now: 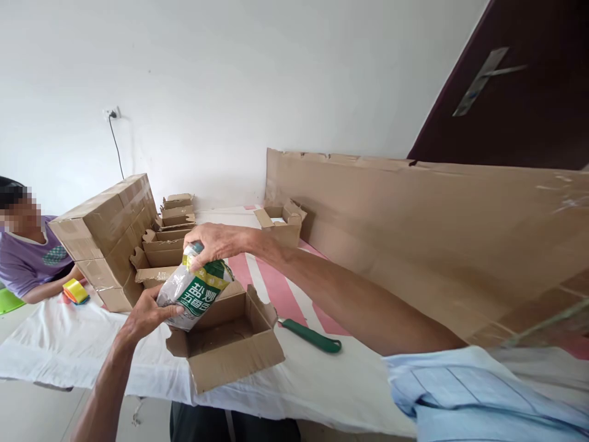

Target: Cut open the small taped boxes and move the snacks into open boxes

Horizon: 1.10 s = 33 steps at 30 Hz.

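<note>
Both my hands hold a plastic snack bag (197,294) with green, yellow and white printing, tilted over the left side of an open cardboard box (237,362). My left hand (150,316) grips its lower left side, thumb across the front. From above, my right hand (209,242) clasps the top end, fingers curled around it. The inside of the box that shows is bare brown cardboard. Right of the box lies a knife with a green handle (313,336); its blade is mostly hidden by the box.
Stacked closed cartons (105,233) stand at the left, beside several open boxes (168,239). Another open box (280,227) sits farther back, near a tall cardboard sheet (414,233). A person in a purple top (27,261) is at the far left, near a yellow roll (76,291).
</note>
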Tool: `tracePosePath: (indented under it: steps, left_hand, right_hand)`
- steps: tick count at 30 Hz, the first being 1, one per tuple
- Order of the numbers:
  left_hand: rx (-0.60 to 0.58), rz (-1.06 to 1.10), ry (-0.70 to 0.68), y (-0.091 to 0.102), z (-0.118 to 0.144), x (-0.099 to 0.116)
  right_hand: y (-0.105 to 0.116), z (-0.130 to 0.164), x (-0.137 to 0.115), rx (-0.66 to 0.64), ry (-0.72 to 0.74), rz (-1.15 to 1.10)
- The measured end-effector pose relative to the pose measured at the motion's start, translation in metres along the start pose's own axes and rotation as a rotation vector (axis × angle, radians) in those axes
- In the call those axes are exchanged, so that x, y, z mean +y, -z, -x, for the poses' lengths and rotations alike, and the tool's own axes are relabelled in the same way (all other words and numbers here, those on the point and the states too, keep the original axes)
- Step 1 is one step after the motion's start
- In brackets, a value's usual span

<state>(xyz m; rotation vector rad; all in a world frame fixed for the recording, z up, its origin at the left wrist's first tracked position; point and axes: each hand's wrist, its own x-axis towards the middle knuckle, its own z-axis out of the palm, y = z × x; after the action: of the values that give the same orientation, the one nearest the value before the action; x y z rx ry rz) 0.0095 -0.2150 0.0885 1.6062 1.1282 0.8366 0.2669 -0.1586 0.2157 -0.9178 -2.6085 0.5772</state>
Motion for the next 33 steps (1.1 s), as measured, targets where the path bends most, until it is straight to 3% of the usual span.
tracePosePath:
  steps: [4, 9, 13, 15, 18, 21, 25, 29, 33]
  left_hand:
    - [0.083, 0.14, 0.017, -0.006, 0.002, -0.011]
    - [0.225, 0.295, 0.001, -0.018, -0.004, -0.022]
    - [0.326, 0.487, -0.053, -0.022, -0.007, -0.027]
    - [0.383, 0.57, -0.074, -0.024, -0.01, -0.027]
    - [0.428, 0.619, -0.115, -0.028, -0.015, -0.027]
    - [0.379, 0.56, -0.187, -0.026, -0.021, -0.029]
    - [0.284, 0.278, -0.159, -0.008, -0.029, -0.03]
    - [0.245, 0.223, -0.092, 0.01, -0.046, -0.036]
    - [0.237, 0.265, -0.077, 0.013, -0.064, -0.054]
  right_hand:
    - [-0.001, -0.011, 0.015, 0.122, 0.057, -0.117]
    - [-0.015, -0.031, 0.03, 0.521, -0.005, 0.026]
    - [-0.051, -0.018, 0.051, 0.862, -0.056, -0.275]
    - [-0.083, -0.006, 0.057, 0.789, -0.056, -0.611]
    - [-0.133, 0.006, 0.056, 0.412, 0.013, -1.026]
    - [-0.164, 0.006, 0.05, 0.48, 0.032, -1.151]
    - [-0.17, -0.006, 0.058, 0.607, 0.009, -1.18]
    - [-0.175, -0.023, 0.083, 0.58, -0.05, -1.267]
    - [-0.187, -0.037, 0.107, 0.528, -0.145, -1.294]
